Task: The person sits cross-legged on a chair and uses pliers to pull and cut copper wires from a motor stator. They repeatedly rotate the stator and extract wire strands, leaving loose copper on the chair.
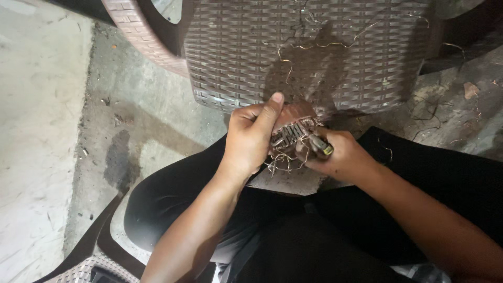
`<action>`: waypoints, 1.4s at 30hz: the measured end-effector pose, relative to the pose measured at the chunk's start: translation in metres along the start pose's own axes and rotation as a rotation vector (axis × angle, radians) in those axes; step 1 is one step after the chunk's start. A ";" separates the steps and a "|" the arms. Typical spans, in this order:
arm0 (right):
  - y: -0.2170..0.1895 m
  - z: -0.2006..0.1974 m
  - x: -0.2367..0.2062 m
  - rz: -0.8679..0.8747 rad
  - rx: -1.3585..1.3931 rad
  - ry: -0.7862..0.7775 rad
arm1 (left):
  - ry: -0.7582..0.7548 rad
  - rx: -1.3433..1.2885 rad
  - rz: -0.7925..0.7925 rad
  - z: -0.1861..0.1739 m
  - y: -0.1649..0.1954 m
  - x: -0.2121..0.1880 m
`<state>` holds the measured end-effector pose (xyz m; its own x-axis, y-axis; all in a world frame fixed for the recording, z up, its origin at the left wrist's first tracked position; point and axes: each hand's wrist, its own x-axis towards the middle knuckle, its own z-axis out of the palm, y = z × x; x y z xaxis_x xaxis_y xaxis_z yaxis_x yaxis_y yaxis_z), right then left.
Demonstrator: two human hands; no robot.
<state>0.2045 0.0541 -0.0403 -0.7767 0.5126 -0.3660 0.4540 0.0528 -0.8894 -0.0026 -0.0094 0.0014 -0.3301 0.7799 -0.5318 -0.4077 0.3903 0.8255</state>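
Left hand point(250, 137) is closed round a small slotted block point(291, 131) w/ thin wires point(283, 161) trailing out below, thumb up along its top. Block sits over the lap, just in front of the chair seat's point(314, 47) near edge. Right hand point(335, 156) is fisted on a tool point(320, 145), yellow-tipped handle. Tool lies right of the block, touching it, long axis slanting up-left into the slots. Both hands at the block; tool tip hidden. Loose wire bits on the seat

Brown woven chair point(314, 47) (wire-strewn) on stained concrete floor point(47, 131)
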 end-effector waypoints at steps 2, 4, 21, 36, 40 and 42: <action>-0.003 -0.002 0.001 0.098 -0.101 0.036 | 0.005 -0.107 -0.024 0.001 -0.003 0.005; -0.002 -0.003 0.001 0.095 -0.148 0.072 | 0.009 -0.132 -0.016 0.000 -0.005 0.006; 0.032 0.009 -0.010 0.168 0.427 -0.206 | -0.074 0.133 0.297 0.003 -0.009 -0.014; 0.029 0.000 0.008 0.043 -0.143 0.023 | -0.083 -0.122 0.071 -0.003 -0.017 0.006; 0.024 -0.002 0.010 -0.176 -0.207 0.149 | -0.047 -0.163 -0.034 -0.002 -0.017 0.010; 0.022 -0.001 0.011 -0.144 -0.226 0.151 | -0.069 -0.196 -0.055 -0.002 -0.017 0.009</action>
<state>0.2061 0.0621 -0.0633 -0.7744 0.6063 -0.1805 0.4422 0.3148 -0.8399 -0.0002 -0.0097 -0.0180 -0.2464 0.7941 -0.5556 -0.5834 0.3362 0.7393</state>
